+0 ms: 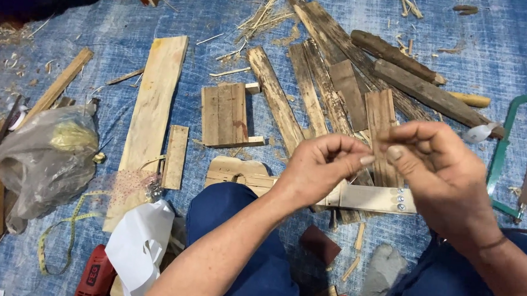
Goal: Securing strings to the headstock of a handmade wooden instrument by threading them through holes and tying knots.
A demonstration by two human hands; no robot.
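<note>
Wooden slats (337,98) lie beneath left hand (319,168) and right hand (434,167), fingertips pinched together on something too small to tell.

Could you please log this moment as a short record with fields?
Setting: blue tarp strewn with wood scraps
Left hand: fingertips pinched on something too small to identify
Right hand: fingertips meeting the left hand's
Below hands: pale wooden piece with screws
Right edge: green-framed hacksaw
Left: long plank, plastic bag, tape measure, red power drill
</note>
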